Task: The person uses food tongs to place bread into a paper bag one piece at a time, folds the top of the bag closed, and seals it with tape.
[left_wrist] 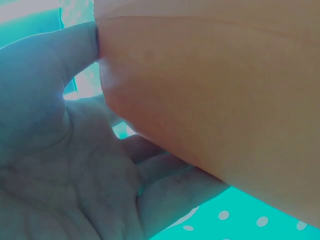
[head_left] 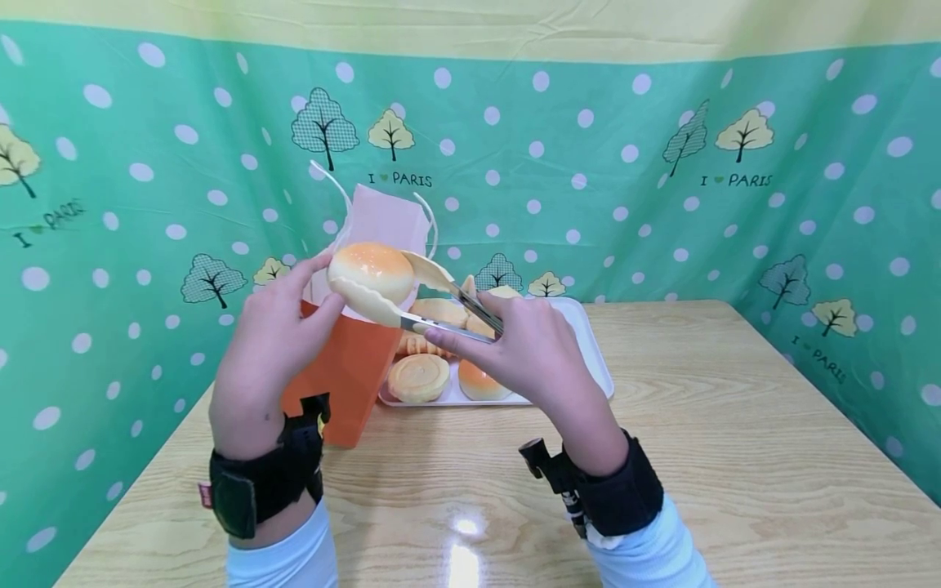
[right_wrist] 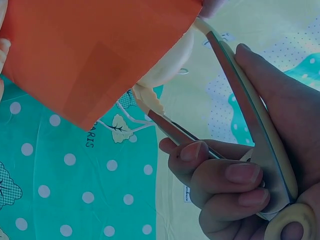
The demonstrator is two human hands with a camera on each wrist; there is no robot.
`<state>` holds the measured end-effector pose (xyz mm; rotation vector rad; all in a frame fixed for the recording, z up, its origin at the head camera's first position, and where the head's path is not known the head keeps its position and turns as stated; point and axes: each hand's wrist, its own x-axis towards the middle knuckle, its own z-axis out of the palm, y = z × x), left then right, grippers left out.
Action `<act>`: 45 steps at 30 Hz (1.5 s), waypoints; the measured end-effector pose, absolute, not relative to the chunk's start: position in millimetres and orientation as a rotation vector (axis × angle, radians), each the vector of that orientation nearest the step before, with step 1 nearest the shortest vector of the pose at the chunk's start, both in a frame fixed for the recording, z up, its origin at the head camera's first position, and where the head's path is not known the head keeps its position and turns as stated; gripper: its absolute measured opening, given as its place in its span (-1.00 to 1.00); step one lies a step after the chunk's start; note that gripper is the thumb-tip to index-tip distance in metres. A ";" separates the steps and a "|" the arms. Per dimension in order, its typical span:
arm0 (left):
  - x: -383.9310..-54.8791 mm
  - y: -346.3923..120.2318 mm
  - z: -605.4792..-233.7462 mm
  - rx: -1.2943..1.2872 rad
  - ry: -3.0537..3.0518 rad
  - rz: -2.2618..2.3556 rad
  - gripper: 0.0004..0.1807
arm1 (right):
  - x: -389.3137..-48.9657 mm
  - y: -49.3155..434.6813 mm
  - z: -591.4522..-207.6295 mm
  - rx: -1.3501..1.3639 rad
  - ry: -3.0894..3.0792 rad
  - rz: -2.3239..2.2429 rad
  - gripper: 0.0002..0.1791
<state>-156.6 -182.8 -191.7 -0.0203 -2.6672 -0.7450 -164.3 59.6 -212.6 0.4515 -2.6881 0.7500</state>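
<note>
My left hand [head_left: 268, 343] grips the side edge of an orange paper bag [head_left: 349, 376], thumb and fingers at either face near its mouth. The bag has a pale inside and white string handles, and it leans upright. In my right hand [head_left: 540, 351] I hold food tongs [head_left: 365, 300] with metal arms and cream tips. A round glossy bun [head_left: 373, 265] sits between those tips, right at the bag's mouth. From the right wrist view, the bag's orange wall partly hides the bun [right_wrist: 172, 62].
A white tray [head_left: 594, 343] stands behind the bag, bearing several breads, among them a round pale pastry [head_left: 419, 377] and another glossy bun [head_left: 479, 382]. All rest on a wooden table [head_left: 698, 457], with a green dotted curtain [head_left: 625, 220] behind.
</note>
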 end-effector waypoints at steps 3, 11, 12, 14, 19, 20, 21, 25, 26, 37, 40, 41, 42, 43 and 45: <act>-157.1 -183.0 -191.7 -0.020 -2.668 -0.752 -0.37 | -164.7 59.3 -212.7 0.448 -2.697 0.749 -0.06; -157.2 -184.4 -190.7 -0.008 -2.707 -0.766 -0.32 | -165.3 58.8 -213.0 0.437 -2.691 0.763 -0.02; -157.2 -184.5 -190.5 -0.004 -2.709 -0.765 -0.32 | -165.5 58.9 -212.9 0.438 -2.688 0.762 -0.02; -156.9 -184.6 -190.0 0.000 -2.713 -0.768 -0.31 | -165.6 58.9 -213.0 0.437 -2.688 0.764 -0.02; -157.5 -185.5 -190.3 0.000 -2.722 -0.774 -0.28 | -165.7 58.8 -213.2 0.452 -2.677 0.780 -0.03; -157.8 -185.6 -190.2 0.003 -2.723 -0.773 -0.28 | -165.7 58.7 -213.2 0.455 -2.673 0.783 -0.04; -158.0 -185.8 -190.3 0.005 -2.724 -0.770 -0.27 | -165.7 58.6 -213.1 0.455 -2.671 0.783 -0.04; -158.9 -186.3 -190.5 -0.002 -2.720 -0.763 -0.25 | -165.8 58.4 -212.7 0.446 -2.677 0.782 -0.03; -159.1 -186.4 -190.5 -0.004 -2.717 -0.759 -0.25 | -165.8 58.3 -212.5 0.442 -2.680 0.778 -0.02; -160.7 -187.6 -190.3 -0.021 -2.711 -0.739 -0.26 | -166.2 57.8 -212.3 0.442 -2.690 0.771 -0.01; -160.8 -187.9 -190.0 -0.028 -2.711 -0.741 -0.26 | -166.3 57.8 -212.3 0.447 -2.692 0.765 -0.02; -160.7 -188.0 -189.9 -0.031 -2.711 -0.740 -0.26 | -166.2 57.8 -212.2 0.447 -2.692 0.767 -0.04; -160.6 -188.0 -189.8 -0.035 -2.709 -0.740 -0.26 | -166.3 57.8 -212.1 0.448 -2.691 0.767 -0.04; -160.5 -188.0 -189.6 -0.038 -2.709 -0.741 -0.26 | -166.4 57.9 -212.2 0.448 -2.691 0.767 -0.05; -160.3 -188.0 -189.3 -0.042 -2.708 -0.741 -0.26 | -166.2 58.0 -211.9 0.450 -2.689 0.770 -0.08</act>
